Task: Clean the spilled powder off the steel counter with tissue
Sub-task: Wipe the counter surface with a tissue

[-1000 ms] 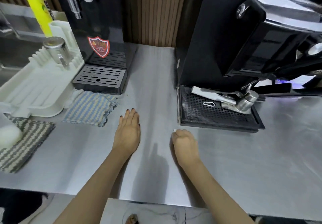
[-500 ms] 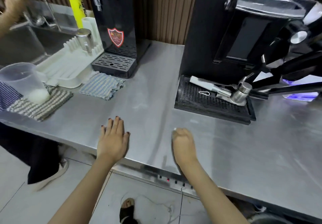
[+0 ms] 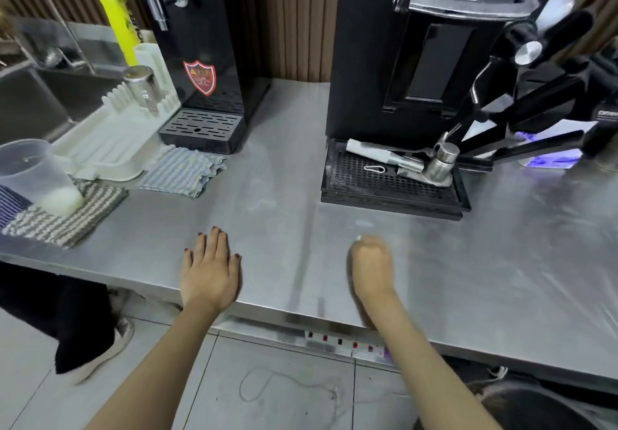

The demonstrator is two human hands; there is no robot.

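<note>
White tissue (image 3: 359,237): one small corner showing at the far-left edge of the right hand (image 3: 371,264); the rest is hidden inside the fist. Right fingers (image 3: 372,246): curled under and closed around it, back of the hand up, fist set on the table (image 3: 501,279), forearm running back over the front edge. Powder (image 3: 431,246): faint pale haze and thin streaks on the steel, just right of the fist and beyond it. Left fingers (image 3: 214,244): straight, pressed close together, dark nails, thumb set out to the side. Left hand (image 3: 210,272): palm flat on the table near its front edge, apart from the fist, to its left. Black drip tray (image 3: 384,203): beyond the right hand, steel coffee tools (image 3: 441,162) lying in it. Striped cloth (image 3: 184,172): beyond the left hand.
</note>
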